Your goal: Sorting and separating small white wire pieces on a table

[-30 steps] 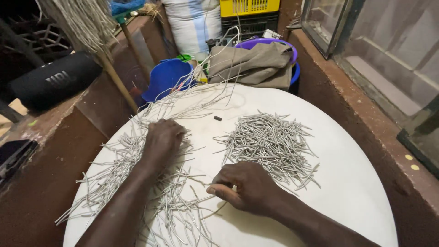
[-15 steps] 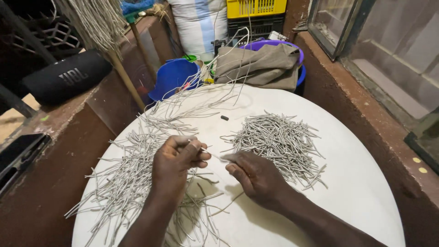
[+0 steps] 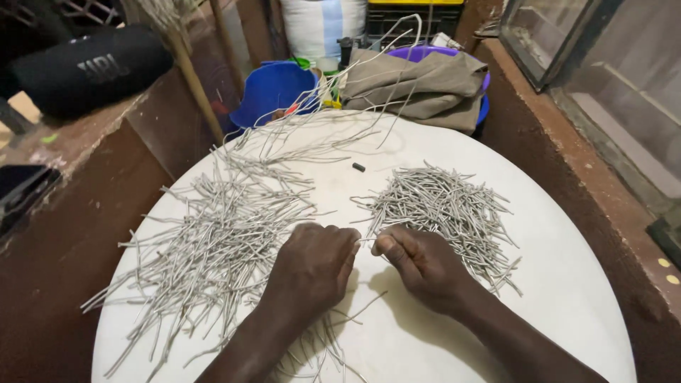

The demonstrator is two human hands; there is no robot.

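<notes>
Both grips meet at the middle of the round white tabletop (image 3: pixel 567 298), knuckles almost touching. Farthest left, on a brown ledge, lies a black cylindrical speaker (image 3: pixel 85 67), and a dark flat device (image 3: pixel 21 195) sits lower at the frame's edge. Next comes the big loose heap of long grey strands (image 3: pixel 220 241), sprawling over the left half of the tabletop and running under the left forearm. The left hand (image 3: pixel 312 273) rests at that heap's right edge, fingers curled shut, its grip closed on one thin grey strand (image 3: pixel 367 239) that bridges the small gap between the hands. The right hand (image 3: pixel 422 266) pinches the other end of that same strand between thumb and bent fingers, so the strand lies straight between the two grips, just above the tabletop. Just right of the right hand, touching its knuckles, spreads the pile of short cut pieces (image 3: pixel 443 209). A small dark bit (image 3: pixel 359 167) lies alone farther back between the heaps. Beyond the tabletop stand a blue bucket (image 3: pixel 273 89), a folded khaki cloth (image 3: pixel 418 85) over a purple tub (image 3: pixel 425 53), and at the far right a window frame (image 3: pixel 567 64).
</notes>
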